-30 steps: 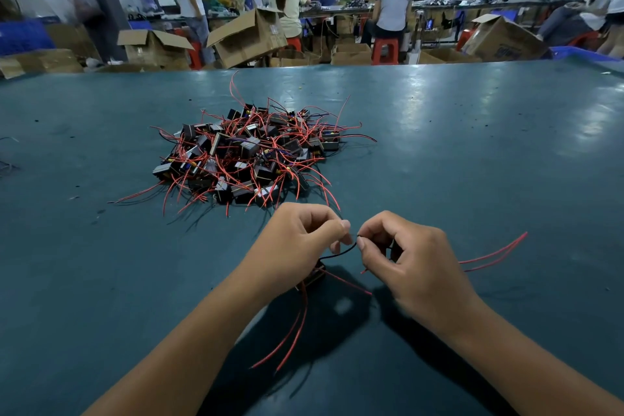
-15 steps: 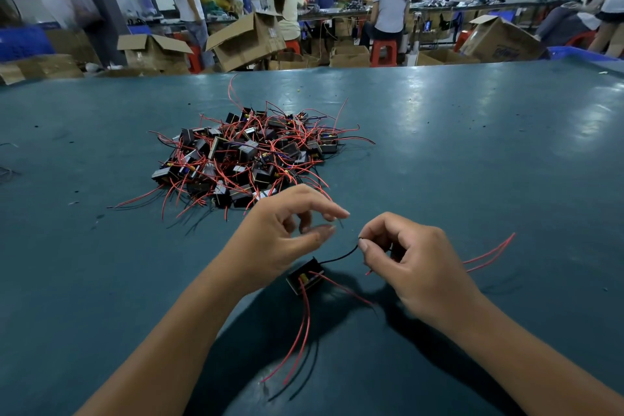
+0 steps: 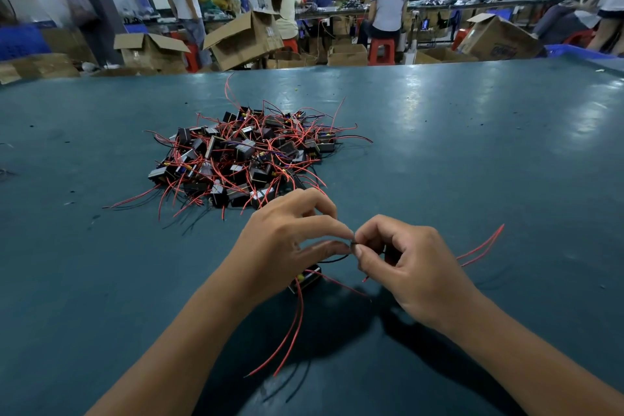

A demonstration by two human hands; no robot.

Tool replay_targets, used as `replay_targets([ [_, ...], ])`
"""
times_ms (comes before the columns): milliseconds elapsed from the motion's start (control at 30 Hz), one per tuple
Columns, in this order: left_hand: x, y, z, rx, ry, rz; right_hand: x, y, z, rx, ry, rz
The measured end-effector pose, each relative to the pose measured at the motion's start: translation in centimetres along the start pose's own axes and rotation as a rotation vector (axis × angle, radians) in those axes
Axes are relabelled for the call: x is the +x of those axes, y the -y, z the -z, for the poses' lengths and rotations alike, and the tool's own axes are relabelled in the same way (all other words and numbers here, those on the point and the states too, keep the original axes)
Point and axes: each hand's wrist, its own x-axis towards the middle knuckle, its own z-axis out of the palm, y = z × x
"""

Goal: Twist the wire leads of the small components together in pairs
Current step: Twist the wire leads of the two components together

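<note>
Left hand has closed back in on the right hand; both hands now pinch the black wire where their fingertips meet. Small black component sits just under the left hand, red leads trailing toward the wrists. Pile of components beyond the left hand on the table

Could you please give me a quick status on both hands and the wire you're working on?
Left hand and right hand both pinching the black lead. Component hangs below. Pile beyond, nothing in the way.
</note>
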Motion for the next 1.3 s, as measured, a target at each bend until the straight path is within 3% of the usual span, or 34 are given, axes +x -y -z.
replay_targets([
  [200,0.1,-0.5,-0.1,-0.001,0.050,0.039,0.0,0.1,-0.1,-0.060,-0.021,0.073],
  [333,0.1,-1.0,-0.2,-0.300,0.141,0.302,-0.1,0.1,-0.3,-0.106,-0.055,0.123],
  [433,0.1,-1.4,-0.7,-0.557,0.110,0.547,-0.2,0.1,-0.6,-0.110,-0.095,0.128],
  [567,0.2,-1.9,-1.3,-0.724,0.066,0.803,-0.1,0.1,-0.8,-0.117,-0.123,0.108],
  [633,0.1,-1.5,-0.9,-0.656,0.043,0.703,-0.1,0.0,-0.6,-0.105,-0.127,0.089],
  [800,0.0,-0.1,0.5,-0.226,0.046,0.190,0.0,-0.3,-0.1,-0.053,-0.057,0.033],
  [1067,0.0,0.2,0.0,-0.062,0.003,0.030,-0.1,-0.1,0.0,-0.021,0.005,0.047],
  [1300,0.1,-0.6,-0.1,-0.035,0.000,0.017,0.0,-0.2,0.1,-0.026,0.004,0.069],
])
